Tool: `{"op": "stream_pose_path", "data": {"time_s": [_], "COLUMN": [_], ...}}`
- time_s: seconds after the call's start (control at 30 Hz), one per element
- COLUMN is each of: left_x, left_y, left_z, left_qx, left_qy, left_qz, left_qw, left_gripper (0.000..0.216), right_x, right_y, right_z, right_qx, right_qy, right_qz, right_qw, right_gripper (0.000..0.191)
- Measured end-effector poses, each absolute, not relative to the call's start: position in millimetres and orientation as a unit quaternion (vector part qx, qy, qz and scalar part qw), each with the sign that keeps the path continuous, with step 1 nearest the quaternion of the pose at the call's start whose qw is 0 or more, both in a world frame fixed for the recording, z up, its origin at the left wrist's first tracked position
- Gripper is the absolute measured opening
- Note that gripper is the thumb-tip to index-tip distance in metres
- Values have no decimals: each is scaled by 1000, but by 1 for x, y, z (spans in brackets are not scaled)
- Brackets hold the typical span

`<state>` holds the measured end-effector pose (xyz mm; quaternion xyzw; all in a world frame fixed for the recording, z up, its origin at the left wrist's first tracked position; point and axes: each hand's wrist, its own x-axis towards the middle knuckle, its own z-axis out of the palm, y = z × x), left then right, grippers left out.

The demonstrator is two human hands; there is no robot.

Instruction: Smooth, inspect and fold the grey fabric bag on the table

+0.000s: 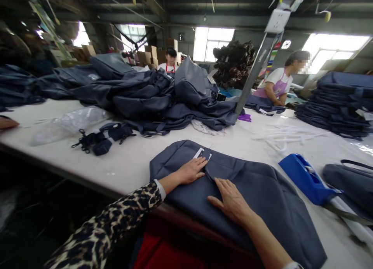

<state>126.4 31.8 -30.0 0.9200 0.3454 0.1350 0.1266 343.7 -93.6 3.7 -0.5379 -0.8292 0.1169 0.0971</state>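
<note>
- Lying flat at the near edge of the white desk [131, 160], a grey-blue bag [262, 195] is spreading under both hands.
- Pressing on its upper left part, the left hand [190, 171] is resting open, fingers together, gripping nothing, fingertips just beside a small white tag [199, 152]; its print is too small to read.
- Lying palm down at the bag's middle, the right hand [231, 201] is spreading open, holding nothing.
- Sitting just right of the bag is a blue tape dispenser [305, 179].
- Piling up behind are more grey bags [151, 94].

- Left arm in a leopard-print sleeve [116, 218], with a white cuff [160, 188] peeking out at the wrist.
- Right forearm bare, with a white band [291, 265] at the frame's bottom edge.
</note>
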Motion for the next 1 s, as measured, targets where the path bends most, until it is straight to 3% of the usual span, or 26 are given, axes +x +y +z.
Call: {"op": "stream_pose_path", "data": {"time_s": [0.17,0.23,0.43,0.67,0.8,1.0], "left_x": [127,128,127,118,104,93], "left_y": [26,27,28,17,-22,-111], "left_z": [-39,-39,-44,-20,-2,-7], "left_qx": [917,918,915,886,822,737], "left_qy": [350,347,335,337,326,327], "left_qz": [142,151,187,246,394,501], "left_qw": [127,121,121,200,249,315], "left_gripper": [56,54,54,58,42,28], "right_x": [318,309,283,283,275,261], "right_y": [-110,-113,-117,-125,-130,-139], "right_z": [26,25,0,13,12,-3], "right_qx": [-542,-535,-569,-563,-582,-629], "right_qy": [-822,-826,-811,-814,-800,-769], "right_qz": [175,164,34,51,40,-12], "right_qw": [-27,-65,-131,-136,-141,-113], "right_gripper": [121,131,110,108,105,75]}}
